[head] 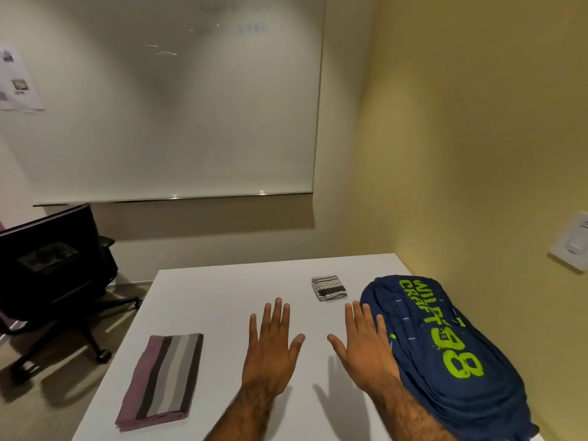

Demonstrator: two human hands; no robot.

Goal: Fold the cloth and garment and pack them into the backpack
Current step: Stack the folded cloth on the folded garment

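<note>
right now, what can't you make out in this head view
Backpack: zip or opening not shown in the head view; near end cut off by the bottom edge.
Right hand: its fingers overlap the backpack's edge, so contact cannot be told.
Wall sheet: print blurred, cut off by the left edge.
Small striped cloth: too small to count its folds.

head view | left hand came up bare, light hair across its back | left forearm bare right down to the frame's bottom edge, dark hair thick along it | right hand bare too | right forearm bare, same dense dark hair
</note>
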